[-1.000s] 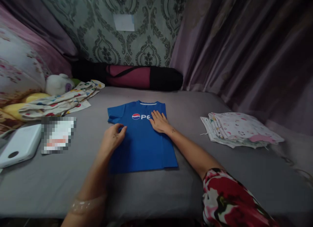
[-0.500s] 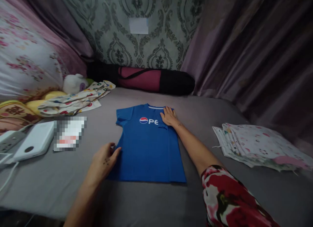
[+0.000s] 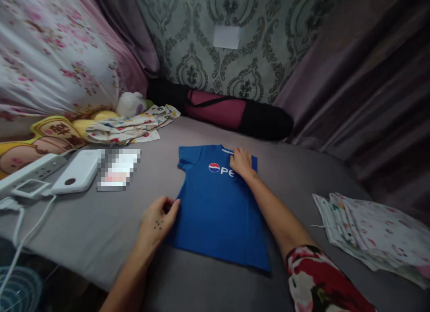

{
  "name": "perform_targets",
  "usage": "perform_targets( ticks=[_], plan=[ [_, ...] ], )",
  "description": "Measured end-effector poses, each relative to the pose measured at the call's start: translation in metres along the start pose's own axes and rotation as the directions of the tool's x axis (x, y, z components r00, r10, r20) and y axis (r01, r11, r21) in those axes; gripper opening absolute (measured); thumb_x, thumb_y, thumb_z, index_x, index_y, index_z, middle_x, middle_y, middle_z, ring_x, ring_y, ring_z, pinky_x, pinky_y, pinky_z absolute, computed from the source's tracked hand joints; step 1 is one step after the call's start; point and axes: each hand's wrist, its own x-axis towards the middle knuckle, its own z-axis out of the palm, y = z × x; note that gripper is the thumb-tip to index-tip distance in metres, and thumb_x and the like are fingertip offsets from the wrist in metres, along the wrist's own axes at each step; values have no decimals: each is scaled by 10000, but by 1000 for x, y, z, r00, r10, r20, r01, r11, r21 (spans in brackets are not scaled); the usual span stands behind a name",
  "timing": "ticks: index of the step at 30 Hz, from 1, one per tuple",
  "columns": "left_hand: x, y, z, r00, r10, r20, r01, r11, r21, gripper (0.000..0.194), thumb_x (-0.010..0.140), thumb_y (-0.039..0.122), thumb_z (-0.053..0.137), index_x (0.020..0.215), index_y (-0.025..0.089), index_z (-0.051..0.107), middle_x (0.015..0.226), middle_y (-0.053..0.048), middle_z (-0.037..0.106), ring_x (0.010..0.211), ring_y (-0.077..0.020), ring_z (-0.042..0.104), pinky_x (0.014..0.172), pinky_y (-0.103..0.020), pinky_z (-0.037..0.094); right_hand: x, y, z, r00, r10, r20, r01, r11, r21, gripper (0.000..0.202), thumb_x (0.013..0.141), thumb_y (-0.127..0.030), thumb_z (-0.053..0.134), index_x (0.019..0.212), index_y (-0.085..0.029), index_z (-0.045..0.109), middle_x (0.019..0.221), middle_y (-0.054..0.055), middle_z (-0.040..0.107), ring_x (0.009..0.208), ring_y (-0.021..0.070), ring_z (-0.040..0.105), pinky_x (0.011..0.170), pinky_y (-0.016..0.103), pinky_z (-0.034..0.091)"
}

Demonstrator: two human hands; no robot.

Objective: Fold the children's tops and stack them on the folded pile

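Observation:
A blue T-shirt (image 3: 215, 213) with a round logo and white letters lies on the grey sheet (image 3: 295, 177), its right side folded inward and its left sleeve spread out. My left hand (image 3: 161, 218) is at the shirt's left edge, thumb and fingers pinched on the fabric. My right hand (image 3: 242, 162) rests on the shirt beside the collar at the upper right, its fingers bent down onto the cloth and covering part of the lettering.
Folded patterned cloths (image 3: 379, 231) lie at the right. On the left are a white power bank (image 3: 79, 171), a power strip (image 3: 32, 173), a blurred flat item, a crumpled printed cloth (image 3: 131, 126) and plush toys. A black and maroon bag (image 3: 215, 110) lies behind.
The view has turned left, so things appear shifted right. My right hand's fingers, flatter on the shirt before, are now more bent. My left hand remains at the shirt's left edge.

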Motion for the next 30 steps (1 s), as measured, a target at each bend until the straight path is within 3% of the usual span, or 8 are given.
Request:
perform_targets(
  ticks=[4,7,11,14,18,22,27,30],
  plan=[
    [2,-6,-1,999,-21,-29,18,997,-80,408,817,572,453,850,208,634,633,7,605,608,-170,570,573,-261,381,22,-57,-1,993,-94,78,67,951,301,347,923,-226,390,1090,-180,690,1109,91,700,1065,248,622,934,314,445],
    [4,-10,-1,1000,-19,2,19,996,-82,454,816,602,441,834,200,652,592,9,585,587,-170,558,549,-256,355,37,-107,12,957,-106,270,-57,845,532,296,922,-216,420,907,-164,712,875,68,735,769,184,693,742,248,523],
    [4,-12,1,1000,-13,24,16,995,-96,489,817,631,429,770,196,647,569,8,568,577,-164,537,534,-247,327,49,-163,33,920,-72,385,-163,823,545,187,872,-181,524,790,-121,682,603,73,668,502,174,648,514,229,520],
    [2,-11,3,999,-27,19,28,996,-81,462,821,611,434,771,204,648,574,10,566,574,-160,524,528,-244,308,54,-187,41,916,-81,393,-163,820,549,165,880,-162,520,833,-126,674,594,59,658,490,164,644,514,225,526],
    [-1,-7,2,999,-28,23,30,997,-77,415,837,567,436,785,211,642,575,16,559,568,-152,518,532,-241,298,63,-191,35,949,-108,296,-78,829,553,236,913,-138,482,1086,-176,637,934,81,716,803,171,701,742,254,549],
    [-2,-3,0,999,-32,37,34,998,-62,367,844,525,455,760,210,624,564,24,541,558,-143,512,539,-241,289,74,-181,25,951,-196,240,107,934,340,384,833,-49,546,1175,-209,619,1283,107,597,1190,247,561,982,361,454],
    [-3,-2,-1,999,-28,35,29,999,-45,298,850,469,473,793,214,617,583,31,536,575,-138,520,548,-240,281,84,-177,28,932,-218,289,146,957,249,256,802,-71,602,1019,-186,674,1143,116,653,1099,265,601,933,366,471],
    [-4,-3,-1,999,-27,46,29,999,-37,244,842,430,488,831,221,615,594,39,530,575,-133,509,550,-239,276,84,-175,36,955,-194,223,137,959,247,252,867,-126,531,1087,-186,638,1209,129,608,1092,248,592,916,348,470]
  ],
)
